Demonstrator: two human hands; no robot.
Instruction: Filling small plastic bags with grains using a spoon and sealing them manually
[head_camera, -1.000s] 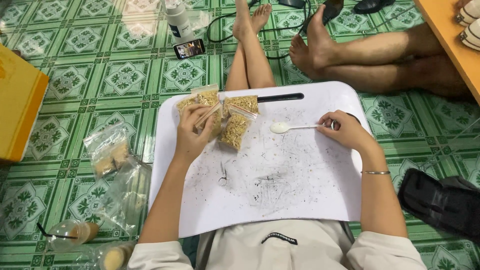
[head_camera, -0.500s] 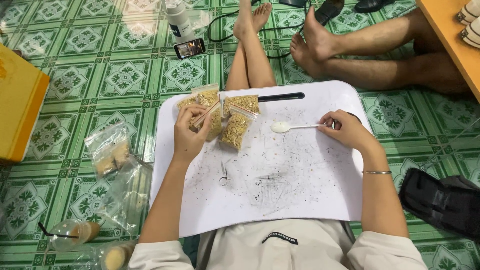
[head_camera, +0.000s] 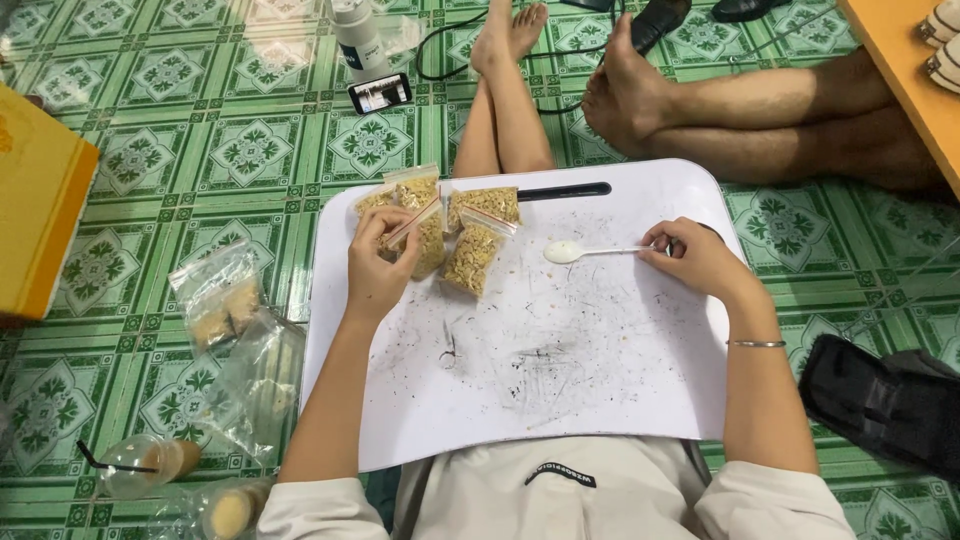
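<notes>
Almost nothing moves since a second ago. Our left hand (head_camera: 375, 270) still pinches a small bag (head_camera: 428, 235) of tan grains at the tray's (head_camera: 560, 400) far left, beside three more bags (head_camera: 480, 235). Right hand (head_camera: 697, 258) still grips the white spoon (head_camera: 590, 250) by its handle, bowl flat on the tray. Hands stay well apart; we judge a pause. Bystander's foot (head_camera: 625, 85) shifted slightly.

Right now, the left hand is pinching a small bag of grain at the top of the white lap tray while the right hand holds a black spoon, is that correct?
Not quite: in the head view the spoon in the right hand is white, not black. The rest stands: the left hand pinches a small bag of grain at the top of the white lap tray.
</notes>
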